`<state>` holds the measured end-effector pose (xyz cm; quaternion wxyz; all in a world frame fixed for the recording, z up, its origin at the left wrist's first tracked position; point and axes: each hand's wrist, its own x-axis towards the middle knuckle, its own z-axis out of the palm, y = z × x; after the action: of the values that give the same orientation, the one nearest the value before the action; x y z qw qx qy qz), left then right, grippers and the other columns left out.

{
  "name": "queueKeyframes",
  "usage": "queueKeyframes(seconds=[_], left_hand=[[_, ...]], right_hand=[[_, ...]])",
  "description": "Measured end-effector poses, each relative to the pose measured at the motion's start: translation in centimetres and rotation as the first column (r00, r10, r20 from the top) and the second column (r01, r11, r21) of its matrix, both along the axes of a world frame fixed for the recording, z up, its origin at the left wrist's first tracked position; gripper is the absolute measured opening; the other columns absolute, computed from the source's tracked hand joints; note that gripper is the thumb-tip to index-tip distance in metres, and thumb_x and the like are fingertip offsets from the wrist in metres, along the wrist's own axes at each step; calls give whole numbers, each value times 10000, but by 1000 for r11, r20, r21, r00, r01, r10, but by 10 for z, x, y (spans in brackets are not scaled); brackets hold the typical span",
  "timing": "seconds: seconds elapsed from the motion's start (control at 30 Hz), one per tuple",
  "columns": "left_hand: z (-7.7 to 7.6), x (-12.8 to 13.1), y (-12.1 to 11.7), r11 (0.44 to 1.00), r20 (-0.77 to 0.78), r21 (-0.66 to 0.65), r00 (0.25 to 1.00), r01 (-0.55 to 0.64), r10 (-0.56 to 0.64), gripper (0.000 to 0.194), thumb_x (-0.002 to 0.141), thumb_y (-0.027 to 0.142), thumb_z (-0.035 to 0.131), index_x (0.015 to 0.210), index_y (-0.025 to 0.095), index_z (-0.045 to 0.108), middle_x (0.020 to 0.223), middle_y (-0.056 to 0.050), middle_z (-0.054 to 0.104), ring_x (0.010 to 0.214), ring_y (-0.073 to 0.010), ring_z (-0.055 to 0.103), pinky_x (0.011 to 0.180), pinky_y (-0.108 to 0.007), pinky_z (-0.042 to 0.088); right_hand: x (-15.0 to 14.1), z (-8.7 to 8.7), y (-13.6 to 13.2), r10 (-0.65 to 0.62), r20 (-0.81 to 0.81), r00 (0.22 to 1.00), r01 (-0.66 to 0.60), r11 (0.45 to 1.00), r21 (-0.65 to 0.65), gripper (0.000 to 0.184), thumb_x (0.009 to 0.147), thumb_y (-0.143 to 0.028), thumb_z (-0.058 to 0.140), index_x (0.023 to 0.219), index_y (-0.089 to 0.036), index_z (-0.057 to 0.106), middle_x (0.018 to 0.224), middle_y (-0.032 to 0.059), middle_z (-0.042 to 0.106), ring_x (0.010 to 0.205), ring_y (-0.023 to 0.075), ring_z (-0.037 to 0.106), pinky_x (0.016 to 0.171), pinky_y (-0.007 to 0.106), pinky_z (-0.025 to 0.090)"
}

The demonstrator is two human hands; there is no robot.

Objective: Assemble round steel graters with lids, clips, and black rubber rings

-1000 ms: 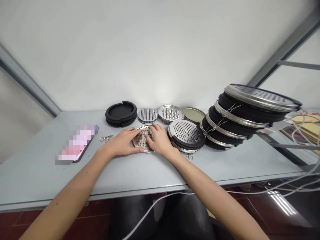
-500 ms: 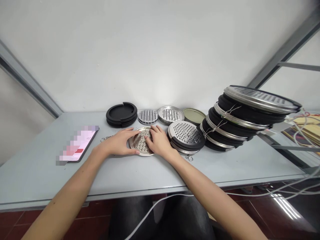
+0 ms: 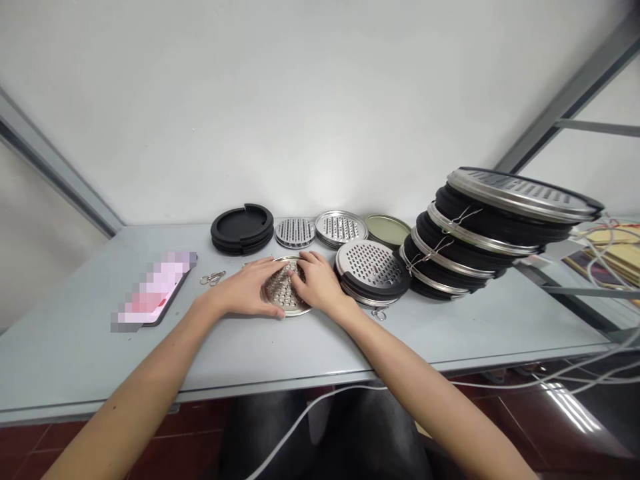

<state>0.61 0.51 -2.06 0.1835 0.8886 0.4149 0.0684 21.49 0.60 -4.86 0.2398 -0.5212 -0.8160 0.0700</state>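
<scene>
Near the middle of the table lies a round metal grater plate [image 3: 287, 293] with a raised rim and rows of holes. My left hand [image 3: 250, 288] curves round its left side, fingers at the far rim and thumb at the near rim. On the right, my right hand [image 3: 320, 283] grips the plate's edge, with some fingertips over the holed surface. Parts of the rim are hidden under both hands. Just right of my right hand is a stack [image 3: 373, 270] of grater plates with a black rim piece on top.
Behind lie black rings [image 3: 243, 230], slotted discs [image 3: 295, 233], perforated rimmed plates [image 3: 342, 229] and a greenish round lid [image 3: 387, 230]. A tall, leaning stack [image 3: 450, 250] of black-and-metal rounds stands right. Wire clips [image 3: 213, 278] and a phone [image 3: 159, 290] lie left; more wire clips [image 3: 380, 313] lie in front.
My left hand has shifted slightly right and nearer to me along the plate's rim, uncovering more of the wire clips. The plate has moved slightly towards me; my right hand stays nearly in place.
</scene>
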Motion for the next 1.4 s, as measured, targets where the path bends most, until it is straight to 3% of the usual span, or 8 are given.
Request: queueKeyframes(seconds=[0.2,0.43,0.8,1.4], left_hand=[[2,1,-1,1000,-21,-14,1000,11,-11,1090,681,697,721,1546,221,260,1593,-130,311,1480,-372,225,1188,-520,231],[0,0,1,1000,-1,-1,1000,5,-5,1248,638,719,737,1577,187,109,1614,-154,249,1469,-379,253,1183,-484,254],[2,2,0,999,9,-20,999,43,-43,1184,647,711,743,1566,220,182,1612,-127,267,1468,-378,250,1192,-515,227],[3,3,-1,998,51,-56,998,-27,30,1168,588,680,798,1538,240,279,1565,-111,368,1453,-380,279,1180,-520,274]], right_hand=[[0,0,1,0,-1,1000,0,1000,-20,365,943,-370,516,1170,-112,640,1281,180,582,1247,294,481,1056,420,391],[0,-3,2,20,-4,1000,-20,999,-31,410,942,-397,519,1235,-121,595,1269,173,573,1253,287,470,1053,423,387],[2,3,0,30,22,999,-29,999,-40,415,948,-406,507,1246,-133,604,1265,161,564,1263,291,434,1061,423,364],[2,4,-2,25,24,999,-24,998,-61,494,912,-486,539,1271,-151,587,1308,178,520,1291,317,415,1062,456,365]])
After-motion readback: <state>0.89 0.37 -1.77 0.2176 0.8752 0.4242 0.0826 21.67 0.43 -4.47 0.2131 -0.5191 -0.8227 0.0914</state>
